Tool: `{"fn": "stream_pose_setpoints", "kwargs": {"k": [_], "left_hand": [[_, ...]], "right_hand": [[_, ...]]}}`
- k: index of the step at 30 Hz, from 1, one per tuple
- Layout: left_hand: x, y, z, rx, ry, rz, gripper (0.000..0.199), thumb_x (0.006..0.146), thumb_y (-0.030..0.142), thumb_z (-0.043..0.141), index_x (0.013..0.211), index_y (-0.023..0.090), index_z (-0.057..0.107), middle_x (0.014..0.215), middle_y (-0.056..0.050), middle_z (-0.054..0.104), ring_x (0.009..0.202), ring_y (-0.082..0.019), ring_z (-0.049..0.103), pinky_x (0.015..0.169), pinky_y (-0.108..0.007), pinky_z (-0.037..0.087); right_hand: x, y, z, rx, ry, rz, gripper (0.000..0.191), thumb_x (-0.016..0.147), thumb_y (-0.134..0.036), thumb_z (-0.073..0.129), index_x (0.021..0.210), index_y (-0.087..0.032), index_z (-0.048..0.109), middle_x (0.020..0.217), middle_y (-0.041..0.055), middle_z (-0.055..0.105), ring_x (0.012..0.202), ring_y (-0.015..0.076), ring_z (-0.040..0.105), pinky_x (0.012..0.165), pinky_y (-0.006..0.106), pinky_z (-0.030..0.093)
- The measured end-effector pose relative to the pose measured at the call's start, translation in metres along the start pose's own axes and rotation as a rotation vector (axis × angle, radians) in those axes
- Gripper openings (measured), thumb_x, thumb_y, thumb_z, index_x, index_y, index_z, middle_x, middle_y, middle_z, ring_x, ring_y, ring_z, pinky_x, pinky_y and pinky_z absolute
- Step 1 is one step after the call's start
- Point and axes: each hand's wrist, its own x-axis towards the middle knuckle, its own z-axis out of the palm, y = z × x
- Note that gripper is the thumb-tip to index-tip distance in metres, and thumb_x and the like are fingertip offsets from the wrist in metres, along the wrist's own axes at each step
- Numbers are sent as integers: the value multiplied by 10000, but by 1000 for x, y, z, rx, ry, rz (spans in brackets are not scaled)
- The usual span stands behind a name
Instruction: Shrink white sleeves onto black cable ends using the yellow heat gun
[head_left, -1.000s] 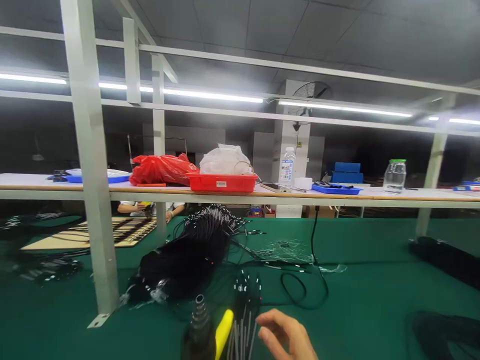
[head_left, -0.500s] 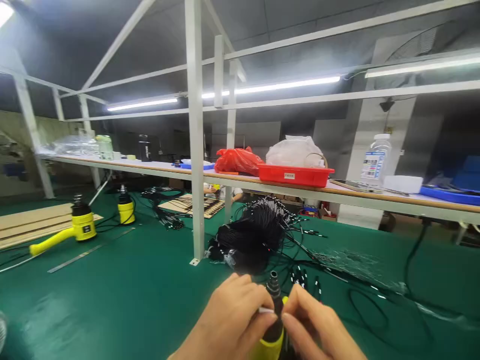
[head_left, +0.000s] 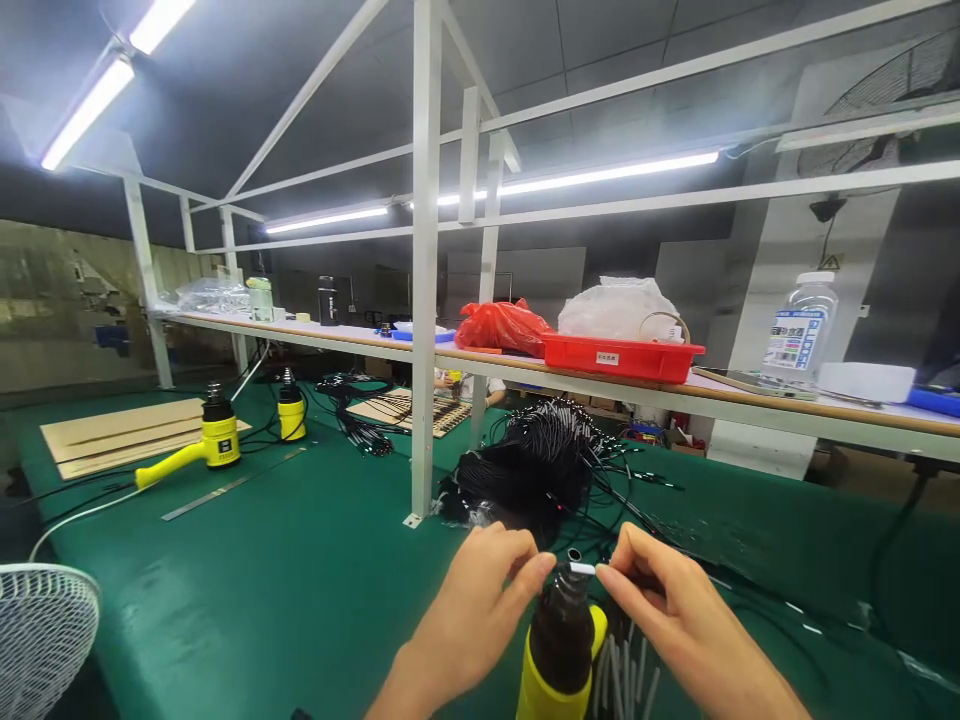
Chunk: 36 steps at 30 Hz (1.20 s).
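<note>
A small white tube (head_left: 583, 568) lies across the front of the nozzle of a yellow and black heat gun (head_left: 559, 640), which stands upright at the bottom centre. My right hand (head_left: 667, 590) pinches the tube's right end between thumb and forefinger. On the other side of the nozzle, my left hand (head_left: 491, 590) has its thumb and forefinger pressed together near the tube's left end; whatever they hold is too small to make out. Several thin grey tubes (head_left: 622, 675) stand beside the heat gun, below my right hand.
Behind my hands lies a bundle of black cables (head_left: 525, 470). A white post (head_left: 424, 400) rises left of it. Two more heat guns (head_left: 219, 435) stand at the left, near brown boards (head_left: 120, 430). A red tray (head_left: 622, 360) sits on the shelf; a fan (head_left: 49, 630) is lower left.
My hands have moved up to the nozzle's top and slightly right. The white tube, earlier at my left fingers, now reaches my right fingertips. The view has shifted left.
</note>
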Motion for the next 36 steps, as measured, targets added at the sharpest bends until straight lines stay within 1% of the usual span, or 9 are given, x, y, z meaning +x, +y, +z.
{"fn": "stream_pose_setpoints", "kwargs": {"k": [2,5,10,15,23,26,29,32,36], "left_hand": [[3,-1,1,-25,-4,-8,396,983,429,317,732,207,528,785,21,555,808,-154,490,721,-265,346],[8,-5,5,-40,24,-21,408,976,442,333,711,205,534,747,24,558,780,-154,490,698,-262,333],[16,-12,14,-134,73,-31,344,944,418,422,711,200,552,701,33,565,723,-142,496,645,-246,326],[23,-16,17,-184,83,-30,301,919,387,464,709,192,555,687,36,558,684,-135,485,615,-244,319],[26,-17,19,-212,85,-43,216,894,347,503,756,195,572,759,25,579,766,-154,504,674,-251,357],[25,-15,18,-232,80,-50,172,882,324,514,780,200,575,795,18,589,803,-161,516,699,-253,373],[25,-14,15,-245,86,-42,134,869,308,534,795,203,573,817,17,596,825,-159,528,726,-248,383],[25,-12,11,-221,75,-36,188,897,353,498,806,208,576,791,22,602,774,-148,531,680,-236,380],[27,-12,8,-91,50,-37,420,960,442,345,677,200,538,655,22,584,631,-134,511,592,-241,335]], "right_hand": [[3,0,-1,-10,30,3,315,894,-466,408,694,-227,362,649,-60,359,600,117,321,530,240,284],[7,4,0,-59,55,4,327,892,-474,404,683,-226,363,642,-61,360,590,116,316,528,251,261],[14,13,4,-150,85,6,322,885,-478,394,683,-227,381,649,-48,412,598,125,364,532,258,268],[17,14,3,-201,86,24,289,884,-449,405,692,-232,395,646,-44,435,598,132,391,542,256,293],[17,14,1,-219,77,32,281,893,-435,416,697,-235,393,657,-39,451,609,138,411,538,250,300],[16,12,-2,-245,65,25,281,901,-433,410,715,-230,469,656,-30,497,604,143,423,545,259,298],[15,10,-6,-285,27,-2,325,914,-439,385,740,-230,562,665,-18,558,611,152,444,569,269,305],[14,7,-9,-274,16,-2,353,921,-449,372,742,-228,581,682,-15,575,643,156,472,588,265,318],[14,4,-11,-262,14,12,342,916,-445,383,748,-226,585,674,-21,559,630,148,460,574,253,314]]}}
